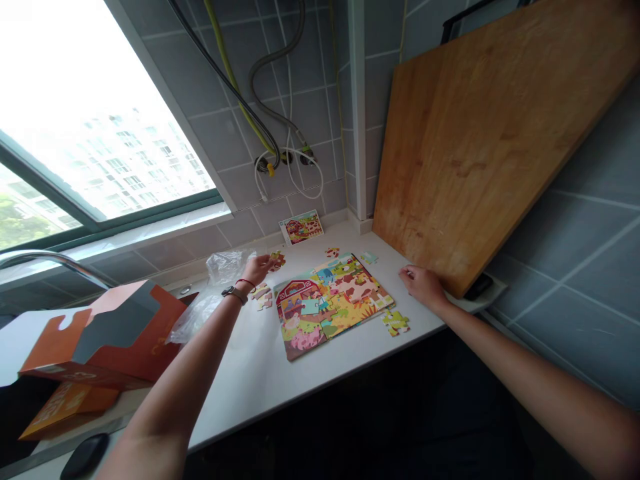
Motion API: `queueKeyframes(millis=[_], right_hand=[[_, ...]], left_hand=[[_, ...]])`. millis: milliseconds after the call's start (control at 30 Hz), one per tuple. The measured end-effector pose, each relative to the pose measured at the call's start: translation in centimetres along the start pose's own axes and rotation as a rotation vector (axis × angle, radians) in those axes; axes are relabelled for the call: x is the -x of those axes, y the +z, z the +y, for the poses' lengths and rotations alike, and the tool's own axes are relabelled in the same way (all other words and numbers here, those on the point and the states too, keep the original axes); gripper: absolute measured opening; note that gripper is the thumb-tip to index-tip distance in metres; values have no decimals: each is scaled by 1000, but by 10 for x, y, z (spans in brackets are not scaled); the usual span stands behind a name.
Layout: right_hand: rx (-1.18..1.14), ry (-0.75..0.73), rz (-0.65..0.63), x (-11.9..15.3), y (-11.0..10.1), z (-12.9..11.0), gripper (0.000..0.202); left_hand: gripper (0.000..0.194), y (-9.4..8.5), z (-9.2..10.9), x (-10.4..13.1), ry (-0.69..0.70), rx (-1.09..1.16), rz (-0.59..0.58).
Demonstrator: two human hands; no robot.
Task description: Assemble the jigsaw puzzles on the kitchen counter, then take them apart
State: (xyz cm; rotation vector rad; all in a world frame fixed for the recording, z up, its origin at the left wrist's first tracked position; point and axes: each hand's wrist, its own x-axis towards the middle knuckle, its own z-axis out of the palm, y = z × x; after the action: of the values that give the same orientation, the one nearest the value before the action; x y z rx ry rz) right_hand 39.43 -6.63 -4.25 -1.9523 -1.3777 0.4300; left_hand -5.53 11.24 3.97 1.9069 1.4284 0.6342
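My left hand [257, 269] reaches over the far left of the counter, its fingers closed on the edge of a brown-and-yellow puzzle piece [277, 261]. Below it lie several loose pink and tan pieces [263, 297]. A farm-scene jigsaw puzzle [345, 308] lies in the middle, largely covered with joined pieces; a light-blue piece [311, 306] sits on its left part. To the right of the puzzle, my right hand [423, 285] rests on the counter with fingers curled in and nothing visible in them. A green piece [395, 323] lies nearest to it, by the front edge.
A picture card [302, 228] leans on the back wall. More loose pieces [332, 253] and a pale-green one [369, 257] lie behind the puzzle. Crumpled clear plastic [200, 310] and an orange box [125, 333] stand left. A large wooden board [480, 140] leans at right.
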Motion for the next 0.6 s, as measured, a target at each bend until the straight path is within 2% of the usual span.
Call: queueKeyframes(millis=[133,200,267,367,467,600], right_hand=[[-221,83,-70,-15,1,-14,31],[-289,-48,-106,-22,1,-31,31],[-378,-171,-235,-25,2,-51,35],[-456,-300,-474,-17,6,-76,37],[-509,-314,-676,-4,14,-84,46],[-576,-240,-735,-4,24,-72,39]], left_hand=[[60,33,26,13,54,127,-97],[56,57,43,25,87,165,-197],[48,84,59,39,177,130,-305],[42,123,76,59,171,184,-316],[40,150,80,70,156,269,-356],[38,163,72,68,136,287,-394]])
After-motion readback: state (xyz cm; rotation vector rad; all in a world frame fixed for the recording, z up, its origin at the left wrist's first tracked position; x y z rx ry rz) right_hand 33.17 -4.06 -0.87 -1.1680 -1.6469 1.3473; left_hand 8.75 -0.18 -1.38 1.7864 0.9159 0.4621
